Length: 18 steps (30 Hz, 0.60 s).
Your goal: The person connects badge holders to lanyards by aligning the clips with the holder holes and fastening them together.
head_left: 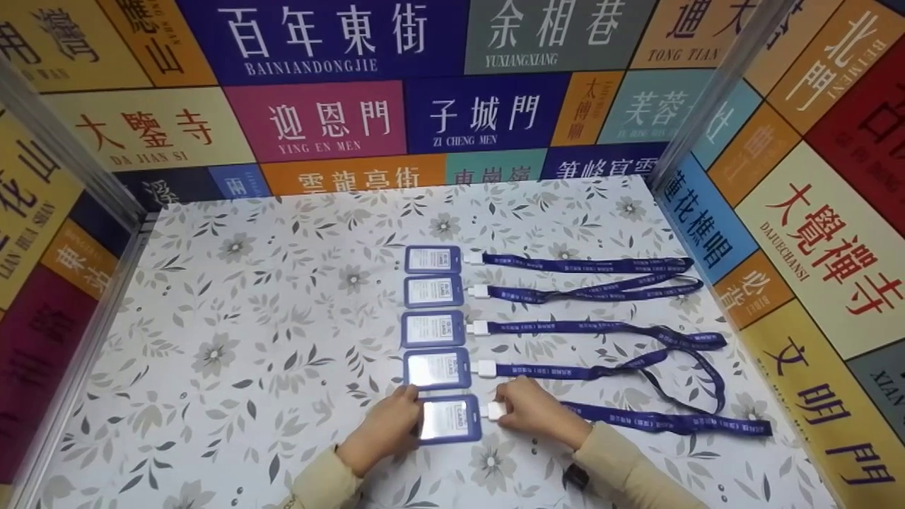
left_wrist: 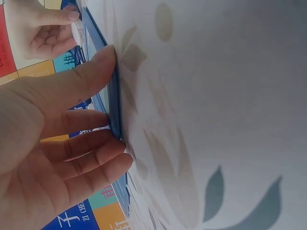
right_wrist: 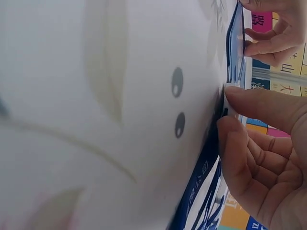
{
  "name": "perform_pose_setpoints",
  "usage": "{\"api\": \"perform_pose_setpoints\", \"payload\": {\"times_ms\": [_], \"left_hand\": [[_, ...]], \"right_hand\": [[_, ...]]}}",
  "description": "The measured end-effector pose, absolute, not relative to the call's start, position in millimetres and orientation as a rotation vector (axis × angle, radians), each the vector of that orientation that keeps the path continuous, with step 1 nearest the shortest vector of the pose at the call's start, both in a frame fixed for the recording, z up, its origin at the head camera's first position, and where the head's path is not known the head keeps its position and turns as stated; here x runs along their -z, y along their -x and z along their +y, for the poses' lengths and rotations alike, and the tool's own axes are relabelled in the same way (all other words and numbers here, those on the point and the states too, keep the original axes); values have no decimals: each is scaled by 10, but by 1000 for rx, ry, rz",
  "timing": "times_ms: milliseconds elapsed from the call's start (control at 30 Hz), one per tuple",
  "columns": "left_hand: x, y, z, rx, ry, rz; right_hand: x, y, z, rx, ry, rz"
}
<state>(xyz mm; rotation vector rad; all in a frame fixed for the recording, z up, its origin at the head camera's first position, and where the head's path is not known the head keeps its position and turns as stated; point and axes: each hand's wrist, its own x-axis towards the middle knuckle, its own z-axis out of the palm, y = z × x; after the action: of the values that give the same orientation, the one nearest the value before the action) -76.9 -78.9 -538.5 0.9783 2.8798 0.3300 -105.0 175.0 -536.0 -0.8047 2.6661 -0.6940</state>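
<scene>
Nearest the person, a blue-framed badge holder [head_left: 450, 418] lies on the patterned cloth. My left hand [head_left: 385, 428] grips it at its left end. The left wrist view has the thumb [left_wrist: 91, 72] on one edge of the holder and the fingers at its end. Just right of the holder, my right hand [head_left: 537, 410] pinches the white clip [head_left: 494, 411] of a dark blue lanyard [head_left: 664, 418]. In the right wrist view, that clip [right_wrist: 229, 103] sits between thumb and forefinger, close to the holder's end. Whether clip and holder touch is hard to tell.
Several more badge holders [head_left: 433, 329] form a column beyond, each with a lanyard [head_left: 565, 327] and white clip to its right. Two lanyards loop together on the right. Printed panels [head_left: 318, 120] wall the table [head_left: 283, 283] at the back and sides.
</scene>
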Motion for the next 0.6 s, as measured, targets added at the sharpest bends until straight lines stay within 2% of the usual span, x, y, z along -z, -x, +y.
{"api": "perform_pose_setpoints", "payload": {"times_ms": [600], "left_hand": [[5377, 764, -780, -374, -909, 2836]], "right_hand": [[5372, 1068, 1706, 650, 914, 2712]]}}
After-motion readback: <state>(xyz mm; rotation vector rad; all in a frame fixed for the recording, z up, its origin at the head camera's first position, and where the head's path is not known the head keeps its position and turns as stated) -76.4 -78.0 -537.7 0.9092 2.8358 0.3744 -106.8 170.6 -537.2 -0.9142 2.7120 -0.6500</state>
